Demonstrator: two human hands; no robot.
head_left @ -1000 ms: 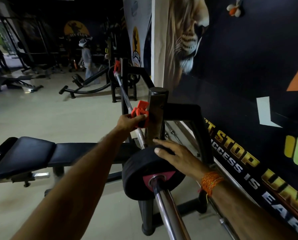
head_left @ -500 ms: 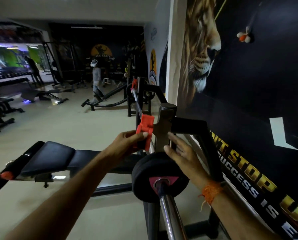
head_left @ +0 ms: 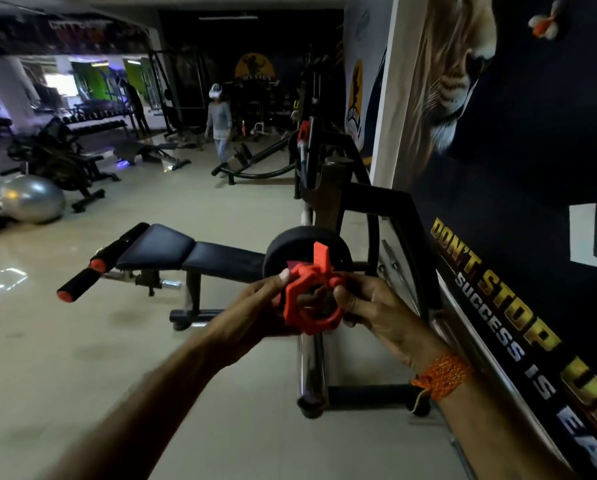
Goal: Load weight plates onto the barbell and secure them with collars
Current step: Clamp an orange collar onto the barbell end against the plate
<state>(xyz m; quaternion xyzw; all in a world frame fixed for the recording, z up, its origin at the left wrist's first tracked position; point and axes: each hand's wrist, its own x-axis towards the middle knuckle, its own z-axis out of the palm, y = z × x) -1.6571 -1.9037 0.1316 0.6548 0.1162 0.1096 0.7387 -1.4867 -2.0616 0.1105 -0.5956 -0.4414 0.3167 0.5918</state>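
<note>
So this was the collar step. One black weight plate [head_left: 307, 249] was already sitting on the barbell sleeve [head_left: 311, 365], pushed in toward the rack upright [head_left: 328, 199], and the person had the red collar [head_left: 309, 301] held up in both hands, in the air in front of the plate and above the bare chrome end of the sleeve, not on the bar yet. Left hand [head_left: 255, 317] had its grip closed on the collar's left side, thumb over the top edge; right hand [head_left: 370, 306] pinched the right side near the hinge. The locking lever [head_left: 320, 254] was sticking straight up, so the clamp looked open, which is what you'd want. Next move, by the look of it: line the ring up with the sleeve end, slide it along until it's touching the plate face, then snap that lever down. Only tricky bit would be keeping the ring square so it doesn't bind on the way in. Another red collar [head_left: 303, 130] showed at the far end of the bar.
</note>
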